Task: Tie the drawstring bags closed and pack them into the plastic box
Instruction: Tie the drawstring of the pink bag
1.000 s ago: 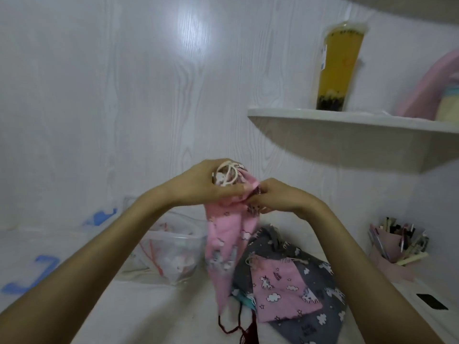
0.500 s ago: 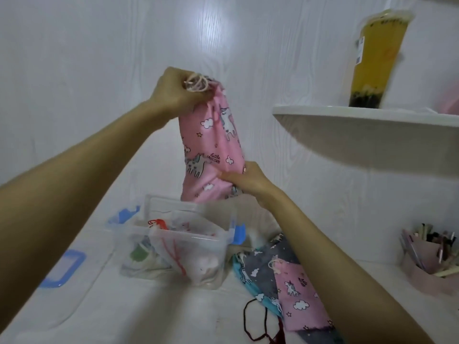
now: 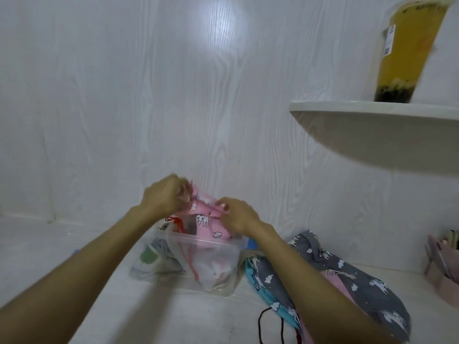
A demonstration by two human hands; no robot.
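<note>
On the desk point(image 3: 74, 256) the grey bag point(image 3: 347, 276) lies flat, right of the plastic box point(image 3: 198, 264). The pink bag point(image 3: 206, 222), held high half a second ago, now sits lowered into the box's open top. The left hand point(image 3: 164, 197) has its grip curled on the bag's blurred top edge, and the right hand point(image 3: 238, 217), earlier at its bottom, pinches the upper fabric.

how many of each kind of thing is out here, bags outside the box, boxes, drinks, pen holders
Drawstring bags lying outside the box: 3 (grey bag, blue bag, small pink bag)
Pink bag going into the box, held by both hands: 1
Plastic box: 1
Drink cup on the shelf: 1
Pen holder: 1
Total: 7. Bags already inside the box are too jumbled to count.
</note>
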